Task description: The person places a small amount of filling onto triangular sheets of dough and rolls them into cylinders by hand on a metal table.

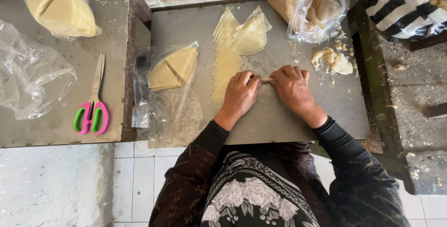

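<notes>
The left hand (240, 93) and the right hand (292, 87) lie side by side on the grey counter (279, 120), knuckles up, fingers curled down and closed on a small pale roll of dough (266, 80) — only a short piece of it shows in the gap between the two hands. Just beyond the left hand runs a row of overlapping thin triangular dough sheets (226, 59), with a fanned pile of more triangles (251, 36) beside it. To the right of these sits a lump of crumbly pale filling (331, 62), and behind it an open clear plastic bag (321, 8) with a spoon inside. Left of the row, two folded wedges of dough lie in a clear wrapper (170, 69). On the neighbouring counter lie pink-and-green scissors (92, 110) — well apart from both hands.
</notes>
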